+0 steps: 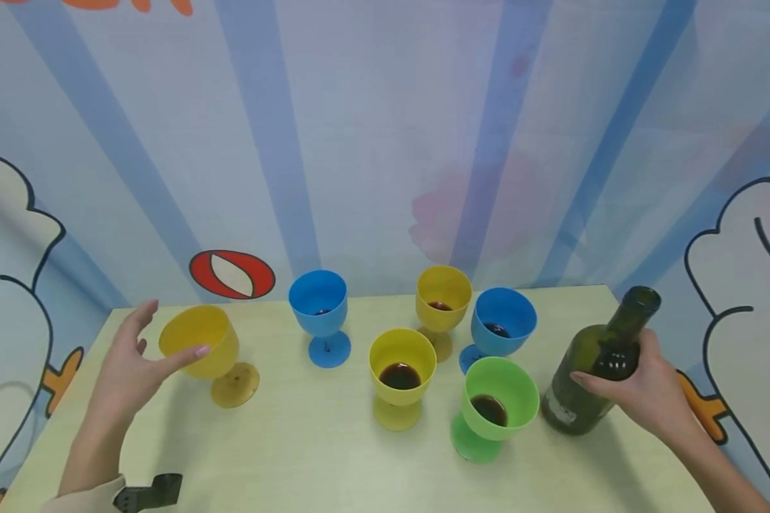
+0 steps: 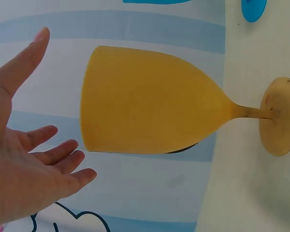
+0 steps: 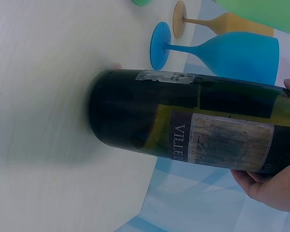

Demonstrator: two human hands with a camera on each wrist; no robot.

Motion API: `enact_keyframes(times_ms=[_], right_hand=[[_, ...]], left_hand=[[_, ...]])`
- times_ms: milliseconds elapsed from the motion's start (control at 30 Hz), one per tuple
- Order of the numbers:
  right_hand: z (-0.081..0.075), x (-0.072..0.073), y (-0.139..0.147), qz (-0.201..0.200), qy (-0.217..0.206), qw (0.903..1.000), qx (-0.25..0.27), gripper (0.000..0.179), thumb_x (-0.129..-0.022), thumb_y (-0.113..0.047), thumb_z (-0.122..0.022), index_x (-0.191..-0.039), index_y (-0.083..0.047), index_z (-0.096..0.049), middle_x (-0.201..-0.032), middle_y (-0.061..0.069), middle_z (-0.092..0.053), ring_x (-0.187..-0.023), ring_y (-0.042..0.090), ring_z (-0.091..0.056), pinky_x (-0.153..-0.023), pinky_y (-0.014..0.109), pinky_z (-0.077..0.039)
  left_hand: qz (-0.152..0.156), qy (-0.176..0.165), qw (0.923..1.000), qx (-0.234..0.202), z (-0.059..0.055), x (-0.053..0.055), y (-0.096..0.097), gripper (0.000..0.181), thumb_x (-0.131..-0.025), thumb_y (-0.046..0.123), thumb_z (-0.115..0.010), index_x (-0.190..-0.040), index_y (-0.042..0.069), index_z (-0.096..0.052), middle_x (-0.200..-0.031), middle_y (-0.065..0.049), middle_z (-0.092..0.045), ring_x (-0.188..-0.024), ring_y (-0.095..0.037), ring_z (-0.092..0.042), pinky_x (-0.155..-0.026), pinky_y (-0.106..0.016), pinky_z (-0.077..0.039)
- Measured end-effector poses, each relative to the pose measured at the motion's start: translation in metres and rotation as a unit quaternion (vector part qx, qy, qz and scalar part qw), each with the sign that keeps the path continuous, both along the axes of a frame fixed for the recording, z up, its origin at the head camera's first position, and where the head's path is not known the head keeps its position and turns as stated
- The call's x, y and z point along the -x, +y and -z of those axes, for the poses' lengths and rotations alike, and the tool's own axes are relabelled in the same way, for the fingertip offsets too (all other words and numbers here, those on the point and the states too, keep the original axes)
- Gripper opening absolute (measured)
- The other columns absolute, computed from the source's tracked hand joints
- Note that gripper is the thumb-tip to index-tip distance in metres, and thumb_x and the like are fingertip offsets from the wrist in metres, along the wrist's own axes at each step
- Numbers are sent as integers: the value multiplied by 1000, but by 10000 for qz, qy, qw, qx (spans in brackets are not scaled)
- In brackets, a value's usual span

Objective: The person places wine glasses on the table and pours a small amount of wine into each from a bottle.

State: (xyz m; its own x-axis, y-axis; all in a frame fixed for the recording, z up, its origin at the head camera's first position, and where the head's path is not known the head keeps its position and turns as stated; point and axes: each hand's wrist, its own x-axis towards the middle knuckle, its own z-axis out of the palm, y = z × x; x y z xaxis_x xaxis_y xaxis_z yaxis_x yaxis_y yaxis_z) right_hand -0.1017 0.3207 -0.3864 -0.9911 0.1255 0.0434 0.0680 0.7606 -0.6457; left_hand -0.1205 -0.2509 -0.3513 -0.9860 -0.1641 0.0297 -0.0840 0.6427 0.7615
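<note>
A yellow goblet [image 1: 199, 342] stands upright at the table's left side. My left hand [image 1: 131, 370] is beside its bowl, thumb and fingers spread; in the left wrist view the fingers [image 2: 63, 154] are at the rim side of the goblet [image 2: 154, 101], with a gap showing between. No liquid shows in this goblet. On the right, my right hand [image 1: 648, 392] grips a dark green wine bottle [image 1: 577, 385] around its shoulder, just below the neck. The bottle leans slightly, its base at the tabletop. A worn label [image 3: 227, 140] shows on its side in the right wrist view.
Dark liquid lies in a blue goblet [image 1: 319, 303] left of centre, a rear yellow goblet [image 1: 444, 285], a front yellow goblet [image 1: 398, 410], another blue goblet [image 1: 503, 313] and a green goblet [image 1: 478, 438] near the bottle. A printed curtain [image 1: 385, 142] hangs behind the pale table [image 1: 295, 456].
</note>
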Motion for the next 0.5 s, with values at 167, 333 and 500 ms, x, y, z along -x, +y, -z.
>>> enact_keyframes(times_ms=[167, 333, 500], right_hand=[[0, 1, -1, -43, 5, 10000, 2, 91, -74, -35, -75, -129, 10, -18, -106, 34, -47, -87, 44, -53, -58, 39, -45], [0, 0, -1, -46, -41, 10000, 12, 91, -74, -36, -75, -129, 9, -19, -106, 34, -47, -87, 44, -53, -58, 40, -46], [0, 0, -1, -13, -50, 10000, -15, 92, -73, -37, -75, -129, 9, -18, -107, 33, -46, -88, 44, -53, -58, 38, -45]], left_hand=[[107, 95, 9998, -164, 8, 3, -1, 100, -79, 35, -71, -146, 4, -2, -150, -21, -6, -133, -42, -8, -102, -59, -17], [188, 90, 9994, -267, 13, 4, 0, 100, -79, 34, -71, -146, 3, -3, -149, -23, -8, -133, -42, -10, -101, -60, -19], [70, 32, 9995, -298, 20, 6, 1, 101, -79, 36, -71, -146, 2, -3, -148, -23, -10, -132, -43, -13, -100, -62, -19]])
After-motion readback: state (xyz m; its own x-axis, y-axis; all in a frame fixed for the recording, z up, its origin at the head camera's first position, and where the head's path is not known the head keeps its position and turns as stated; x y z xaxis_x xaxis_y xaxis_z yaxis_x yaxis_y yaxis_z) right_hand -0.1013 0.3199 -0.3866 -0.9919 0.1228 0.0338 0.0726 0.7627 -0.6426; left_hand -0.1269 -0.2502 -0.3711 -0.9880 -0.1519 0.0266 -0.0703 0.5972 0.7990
